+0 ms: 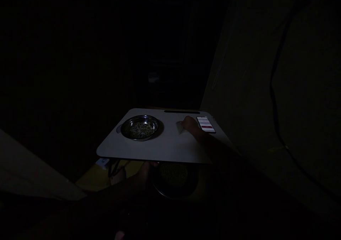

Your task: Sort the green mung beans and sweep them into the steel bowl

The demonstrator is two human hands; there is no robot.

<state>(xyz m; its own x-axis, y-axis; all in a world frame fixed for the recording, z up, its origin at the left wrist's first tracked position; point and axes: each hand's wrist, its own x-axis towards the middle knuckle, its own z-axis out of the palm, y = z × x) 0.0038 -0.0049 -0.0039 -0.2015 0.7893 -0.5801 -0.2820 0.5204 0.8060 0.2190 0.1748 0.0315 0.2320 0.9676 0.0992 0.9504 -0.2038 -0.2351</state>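
Observation:
My right hand (189, 123) is closed on a pale cloth-like piece (180, 127) and presses it to the white tabletop (170, 149). To the left on that top stands a shiny steel bowl (124, 131) with small pale and dark bits inside. Below the front edge, my left hand (144, 170) is curled at the rim of a wide dark bowl (162, 192) holding greenish grains (174, 173). Its fingers are dim and partly hidden. Right of my right hand lies a phone (206, 124) with its screen lit.
The small table has a dark slot (182, 112) along its back edge. Under its left side show a dark leg (114, 168), a yellowish surface (92, 179) and a pale packet (102, 162). A dark cable (274, 98) hangs on the right wall. Most of the surroundings are too dark to see.

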